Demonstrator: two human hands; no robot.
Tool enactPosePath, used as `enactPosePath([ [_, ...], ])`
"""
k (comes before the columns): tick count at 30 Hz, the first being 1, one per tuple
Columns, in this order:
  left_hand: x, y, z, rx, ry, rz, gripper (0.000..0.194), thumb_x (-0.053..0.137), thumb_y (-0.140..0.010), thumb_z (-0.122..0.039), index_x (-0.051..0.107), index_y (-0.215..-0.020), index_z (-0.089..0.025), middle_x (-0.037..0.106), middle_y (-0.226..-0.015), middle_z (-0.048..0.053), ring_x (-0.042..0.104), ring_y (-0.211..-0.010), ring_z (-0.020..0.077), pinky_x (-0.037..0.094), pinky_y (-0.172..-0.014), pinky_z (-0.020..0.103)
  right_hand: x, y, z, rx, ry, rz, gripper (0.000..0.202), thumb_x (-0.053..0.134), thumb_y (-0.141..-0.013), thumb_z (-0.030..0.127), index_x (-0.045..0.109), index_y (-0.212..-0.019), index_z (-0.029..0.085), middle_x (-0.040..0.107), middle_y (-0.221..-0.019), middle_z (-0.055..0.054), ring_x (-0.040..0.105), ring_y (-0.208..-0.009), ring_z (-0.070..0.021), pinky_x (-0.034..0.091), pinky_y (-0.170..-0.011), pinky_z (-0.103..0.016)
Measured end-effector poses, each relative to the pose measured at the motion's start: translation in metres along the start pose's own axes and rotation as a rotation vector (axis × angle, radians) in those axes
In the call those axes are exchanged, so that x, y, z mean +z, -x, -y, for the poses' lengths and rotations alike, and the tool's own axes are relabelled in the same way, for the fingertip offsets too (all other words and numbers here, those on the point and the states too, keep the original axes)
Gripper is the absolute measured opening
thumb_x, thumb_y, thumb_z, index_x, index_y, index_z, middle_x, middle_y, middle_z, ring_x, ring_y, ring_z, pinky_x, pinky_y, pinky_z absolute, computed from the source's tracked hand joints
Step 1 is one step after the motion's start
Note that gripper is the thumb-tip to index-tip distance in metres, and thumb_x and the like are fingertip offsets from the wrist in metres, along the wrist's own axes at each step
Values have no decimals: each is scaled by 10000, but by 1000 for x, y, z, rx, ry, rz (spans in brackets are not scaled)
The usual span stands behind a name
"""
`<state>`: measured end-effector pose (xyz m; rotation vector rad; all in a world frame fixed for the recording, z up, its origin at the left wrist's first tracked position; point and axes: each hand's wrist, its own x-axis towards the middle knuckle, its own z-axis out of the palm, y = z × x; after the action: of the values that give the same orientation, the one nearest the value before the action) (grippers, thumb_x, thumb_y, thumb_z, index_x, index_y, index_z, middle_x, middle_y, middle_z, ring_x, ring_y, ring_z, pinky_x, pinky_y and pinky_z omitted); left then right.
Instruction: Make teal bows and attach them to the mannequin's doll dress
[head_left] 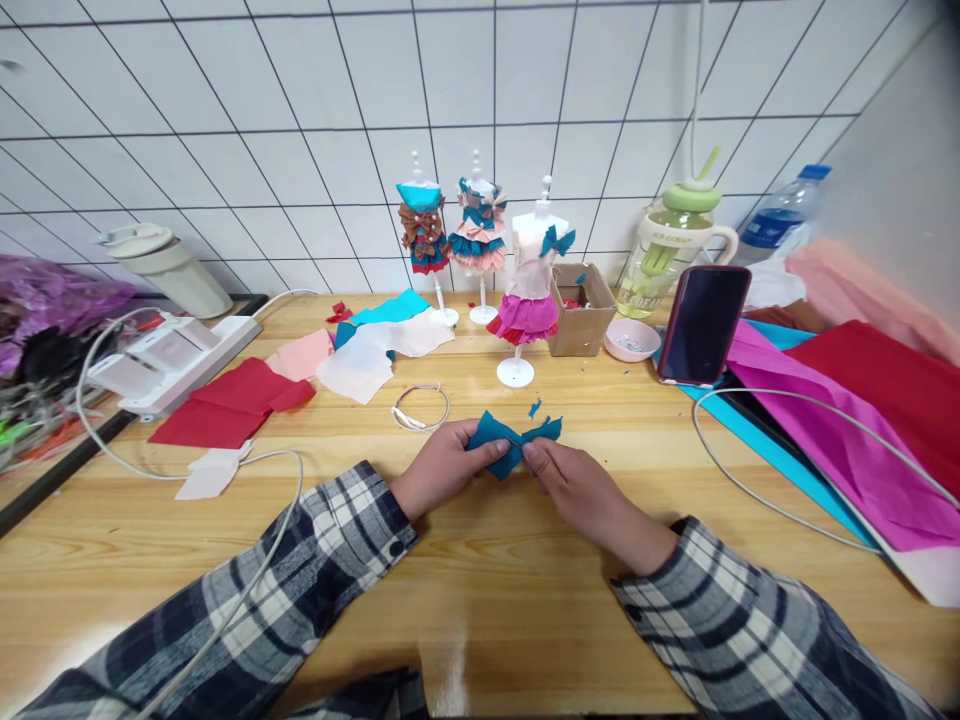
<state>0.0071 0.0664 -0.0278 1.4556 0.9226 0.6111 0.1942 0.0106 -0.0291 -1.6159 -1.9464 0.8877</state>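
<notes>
A piece of teal crepe paper (491,430) is held between my two hands above the middle of the wooden table. My left hand (448,462) pinches its left part, thumb on top. On the right side, my right hand (574,480) grips the paper between thumb and fingers where it narrows, and a ragged teal end sticks up above the fingertips. Small teal scraps (535,408) lie just beyond. Behind them stands a white mini dress form (538,240) with a teal bow at the shoulder and a magenta and red ruffled skirt.
Two more dressed forms (480,240) stand behind, near a small cardboard box (581,325) and a pink dish (632,340). A wire coil (421,408), red paper (232,400) and a power strip (187,365) lie leftward. Rightward are a phone (705,325), a jug (667,250), coloured sheets (817,440) and a cable.
</notes>
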Motion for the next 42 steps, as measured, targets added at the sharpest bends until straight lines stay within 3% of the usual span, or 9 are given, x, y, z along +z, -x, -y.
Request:
enactPosePath([
  [9, 0, 0, 0, 6, -2, -7, 272, 668, -768, -411, 663, -807, -142, 685, -767, 10, 589, -685, 133, 470, -667, 247, 0, 0, 1, 0, -42, 12, 445, 207, -957, 531, 430, -722, 226, 543, -697, -2, 478, -634, -153, 349, -597, -264],
  [16, 0, 0, -3, -15, 134, -61, 301, 701, -741, -401, 679, -871, -130, 714, -870, 32, 614, -755, 149, 477, -747, 264, -1, 1, 0, 12, -88, 12, 464, 202, -952, 556, 433, -726, 223, 543, -696, 3, 483, -649, -155, 347, -603, -267],
  [36, -1, 0, -3, -37, 84, -37, 274, 686, -754, -392, 664, -813, -126, 680, -754, 0, 569, -667, 114, 450, -673, 228, -4, 1, 1, 35, -61, 37, 451, 214, -953, 543, 412, -710, 220, 513, -672, 11, 447, -631, -149, 308, -584, -263],
  [42, 0, 1, -6, -26, 30, 16, 271, 675, -762, -391, 657, -801, -123, 654, -716, -7, 549, -644, 107, 442, -636, 219, -3, 1, 0, 28, -65, 48, 452, 205, -950, 556, 420, -735, 222, 516, -689, 8, 447, -650, -150, 322, -601, -265],
])
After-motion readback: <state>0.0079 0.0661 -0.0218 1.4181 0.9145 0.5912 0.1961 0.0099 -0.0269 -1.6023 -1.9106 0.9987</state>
